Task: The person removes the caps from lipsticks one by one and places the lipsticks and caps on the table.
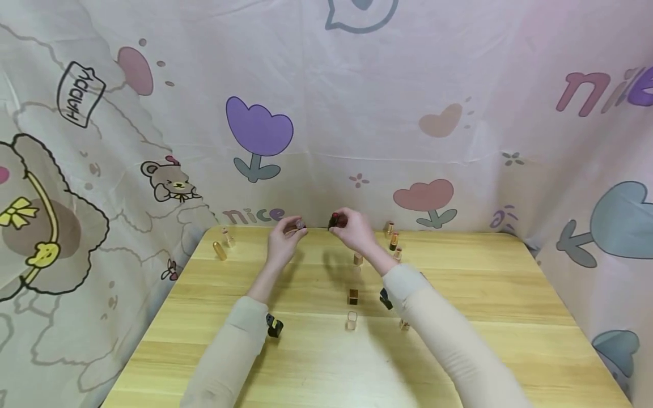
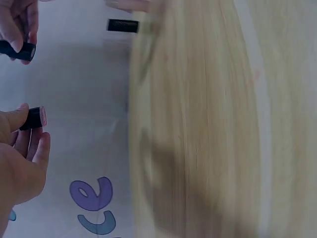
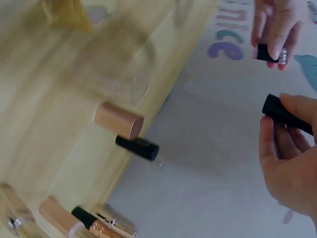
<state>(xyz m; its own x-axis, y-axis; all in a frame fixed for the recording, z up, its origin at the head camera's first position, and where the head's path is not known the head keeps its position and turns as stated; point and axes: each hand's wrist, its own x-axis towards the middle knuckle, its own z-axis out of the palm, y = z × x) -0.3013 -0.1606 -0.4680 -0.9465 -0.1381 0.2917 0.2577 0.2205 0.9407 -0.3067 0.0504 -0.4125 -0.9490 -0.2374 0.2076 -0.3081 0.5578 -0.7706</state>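
Note:
My left hand (image 1: 285,241) pinches a short black piece with a clear end (image 3: 268,53) between thumb and fingertips, above the far edge of the table. In the left wrist view, a pinkish face shows on the end of that piece. A little to the right, and apart from it, my right hand (image 1: 354,231) grips a black lipstick tube (image 3: 287,115). From the head view, red shows at the top of this tube (image 1: 334,220). The two held pieces are raised at similar height with a gap between them.
Several lipsticks (image 1: 394,241) stand at the back right, near a rose-gold tube (image 1: 358,259). A brown square piece (image 1: 353,297) and a clear cap (image 1: 352,322) are mid-table. At the back left are a gold tube (image 1: 219,251) and a pink lipstick (image 1: 228,238). A printed curtain hangs behind.

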